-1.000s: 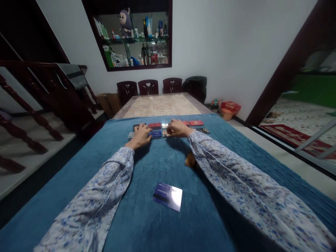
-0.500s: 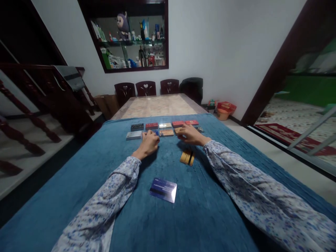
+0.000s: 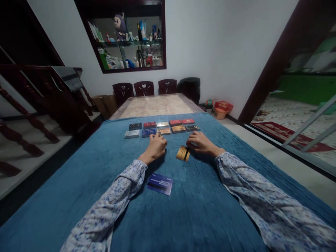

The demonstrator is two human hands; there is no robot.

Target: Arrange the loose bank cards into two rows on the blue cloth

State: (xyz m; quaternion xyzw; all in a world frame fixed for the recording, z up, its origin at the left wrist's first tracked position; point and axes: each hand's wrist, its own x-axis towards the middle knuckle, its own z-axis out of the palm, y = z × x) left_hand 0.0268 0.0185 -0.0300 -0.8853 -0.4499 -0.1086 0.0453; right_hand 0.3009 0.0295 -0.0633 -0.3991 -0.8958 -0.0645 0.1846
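My left hand (image 3: 155,146) is closed, its fingers curled down just in front of the orange card stack (image 3: 164,131). The undersides of those fingers are hidden, so whether anything is in them does not show. My right hand (image 3: 201,141) has loosely bent fingers, with the tips beside the upper right corner of a gold card (image 3: 182,153). That card lies flat on the blue cloth, its dark stripe towards my right hand. Closer to me lies a purple-blue card (image 3: 160,184), also flat, with a dark stripe and pale print.
Two rows of card stacks cross the cloth (image 3: 99,168), including a silver stack (image 3: 132,134), a blue stack (image 3: 148,133), a gold stack (image 3: 178,129) and a black stack (image 3: 192,128). Chairs (image 3: 144,89) stand beyond the marble-patterned tabletop (image 3: 154,105).
My right hand has drawn back from the gold stack and moved right, down beside the gold card. My left hand has shifted right, uncovering the blue stack. The view has shifted slightly.
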